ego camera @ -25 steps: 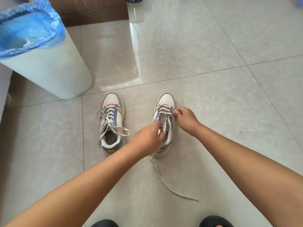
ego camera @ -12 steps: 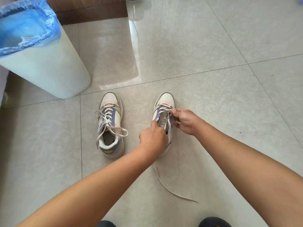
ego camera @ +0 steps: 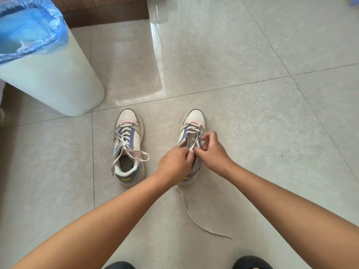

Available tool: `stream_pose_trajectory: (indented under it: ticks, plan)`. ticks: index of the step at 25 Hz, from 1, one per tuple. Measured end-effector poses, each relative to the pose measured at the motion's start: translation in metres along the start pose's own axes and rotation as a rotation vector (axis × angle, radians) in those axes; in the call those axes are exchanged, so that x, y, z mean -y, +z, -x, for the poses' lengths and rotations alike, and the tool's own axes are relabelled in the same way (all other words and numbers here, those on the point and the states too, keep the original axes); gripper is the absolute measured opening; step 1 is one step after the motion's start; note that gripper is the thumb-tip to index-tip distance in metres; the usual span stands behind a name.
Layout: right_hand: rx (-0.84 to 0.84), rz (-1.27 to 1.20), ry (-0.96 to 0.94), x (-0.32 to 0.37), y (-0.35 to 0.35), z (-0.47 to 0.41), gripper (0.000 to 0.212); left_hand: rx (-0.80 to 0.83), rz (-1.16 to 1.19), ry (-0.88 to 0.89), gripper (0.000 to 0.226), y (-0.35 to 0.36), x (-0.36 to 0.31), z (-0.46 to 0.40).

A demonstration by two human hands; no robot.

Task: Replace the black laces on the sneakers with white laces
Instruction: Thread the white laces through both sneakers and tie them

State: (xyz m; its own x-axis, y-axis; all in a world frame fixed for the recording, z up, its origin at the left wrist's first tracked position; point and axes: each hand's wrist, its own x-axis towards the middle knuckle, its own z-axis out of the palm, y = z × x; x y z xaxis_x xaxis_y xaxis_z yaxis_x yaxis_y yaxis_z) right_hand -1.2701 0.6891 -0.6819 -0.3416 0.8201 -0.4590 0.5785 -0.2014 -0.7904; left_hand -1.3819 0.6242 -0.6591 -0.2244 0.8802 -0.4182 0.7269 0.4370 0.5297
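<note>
Sneakers on the floor tiles (ego camera: 252,55) in front of you, side by side below the white bin (ego camera: 50,82) with its blue liner: the left sneaker (ego camera: 129,146) already wears a full white lace, ends lying loose over its opening, and the right sneaker (ego camera: 193,133) is the one you're working on. Your hands have closed in since a second ago, when they were apart along the tongue; now your left hand (ego camera: 174,164) and right hand (ego camera: 212,152) meet over the middle eyelets, fingertips touching, both pinching the white lace (ego camera: 196,141) there. Only the lowest rows are crossed, so this looks like mid-threading, the next eyelet being fed. The lace's free end (ego camera: 196,220) trails behind the heel much as before, so little slack has been drawn through yet.
</note>
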Motion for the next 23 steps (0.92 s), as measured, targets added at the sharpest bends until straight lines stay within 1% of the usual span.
stream_pose_trajectory:
  ticks: [2,3,6,7,8,9,10,11,12,13,15,17,18,20,21,23]
  plan:
    - [-0.046,0.023,-0.001,0.0,0.002,-0.001,0.025,-0.053,0.06,0.128,0.039,-0.009,0.007,0.013]
    - [-0.075,0.03,-0.003,-0.001,0.002,-0.001,0.024,-0.061,0.053,0.204,0.042,-0.013,0.015,0.02]
    - [-0.129,0.092,-0.049,-0.006,0.003,0.004,0.019,-0.073,-0.125,0.359,0.041,-0.017,0.045,0.032]
    - [-0.134,0.115,-0.067,-0.008,0.003,0.005,0.017,-0.1,-0.209,0.435,0.038,-0.015,0.053,0.034]
    - [-0.134,0.141,-0.081,-0.008,0.003,0.006,0.016,-0.093,-0.275,0.503,0.037,-0.014,0.057,0.036]
    - [-0.131,0.175,-0.094,-0.008,0.003,0.007,0.016,-0.076,-0.314,0.56,0.036,-0.009,0.058,0.039]
    - [-0.127,0.215,-0.108,-0.008,0.004,0.009,0.018,-0.049,-0.3,0.587,0.035,-0.006,0.056,0.042]
    - [-0.119,0.252,-0.118,-0.008,0.004,0.011,0.023,-0.04,-0.255,0.59,0.035,-0.005,0.053,0.045]
    - [-0.111,0.282,-0.12,-0.008,0.004,0.013,0.027,-0.066,-0.165,0.54,0.034,-0.008,0.05,0.047]
    - [-0.1,0.303,-0.12,-0.008,0.003,0.014,0.028,-0.082,-0.064,0.431,0.034,-0.013,0.051,0.045]
    - [-0.073,0.347,-0.126,-0.009,-0.003,0.015,0.022,-0.143,0.078,0.209,0.033,-0.027,0.056,0.034]
    - [-0.053,0.404,-0.152,-0.011,-0.011,0.017,0.019,-0.199,0.165,0.062,0.028,-0.041,0.062,0.022]
    - [-0.048,0.433,-0.169,-0.013,-0.014,0.02,0.018,-0.191,0.171,0.018,0.026,-0.044,0.063,0.016]
    - [-0.064,0.493,-0.2,-0.015,-0.017,0.027,0.016,-0.137,0.077,0.017,0.026,-0.043,0.064,0.013]
    - [-0.078,0.518,-0.221,-0.016,-0.018,0.028,0.016,-0.137,0.009,0.069,0.026,-0.041,0.065,0.014]
    - [-0.077,0.548,-0.297,-0.015,-0.018,0.027,0.028,-0.225,-0.054,0.265,0.029,-0.042,0.064,0.019]
